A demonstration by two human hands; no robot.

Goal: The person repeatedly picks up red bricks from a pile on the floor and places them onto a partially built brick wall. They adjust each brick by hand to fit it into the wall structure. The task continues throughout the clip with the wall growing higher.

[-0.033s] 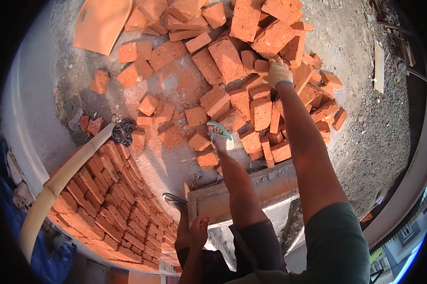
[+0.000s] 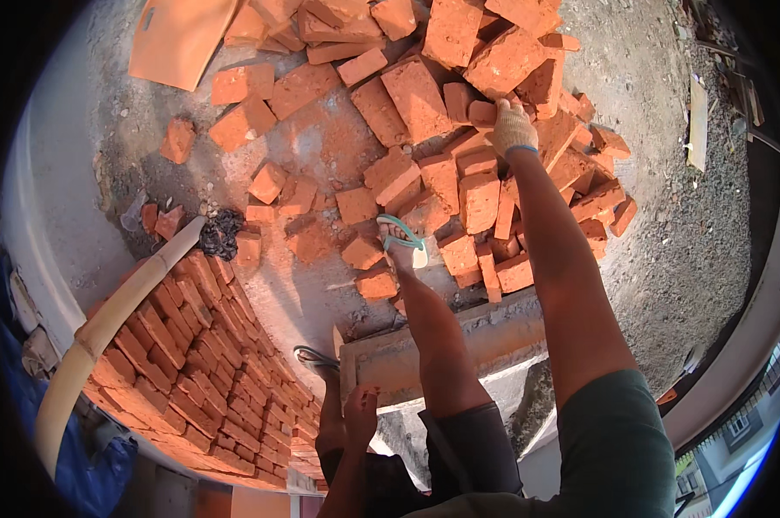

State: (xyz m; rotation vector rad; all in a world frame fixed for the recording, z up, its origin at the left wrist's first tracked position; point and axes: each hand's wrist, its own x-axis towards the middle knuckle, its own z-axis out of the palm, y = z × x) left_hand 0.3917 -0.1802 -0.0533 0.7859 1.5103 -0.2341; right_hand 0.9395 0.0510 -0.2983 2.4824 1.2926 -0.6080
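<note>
Evidently, the right hand (image 2: pixel 513 129), wearing a pale knitted glove, is resting among the heap of loose red bricks (image 2: pixel 414 99), toward the far edge of the ground (image 2: pixel 291 289). Its fingers are touching, or nearly touching, a small brick piece (image 2: pixel 482 113) just under a large tilted brick (image 2: pixel 504 62); whether they are clamping anything, I cannot tell. The left hand (image 2: pixel 361 416) is hanging well apart from it, low over the person's leg, its fingers partly curling in shadow, and I cannot tell whether it is holding anything. Since the bricks are leaning on one another at odd angles, good handling is probably depending on freeing an unburdened piece first, keeping fingertips out of the gaps and watching the large brick for slipping. Steady footing is mattering too, as the right foot (image 2: pixel 399 242), in an open sandal, is standing right beside the bricks. Underneath, the dusty ground is giving way to gravel (image 2: pixel 666 250) along its right edge. Along the left edge, a neat brick stack (image 2: pixel 209 371) is rising beside a bamboo pole (image 2: pixel 83 345), while a low concrete ledge (image 2: pixel 442 350) is bordering the near edge.
</note>
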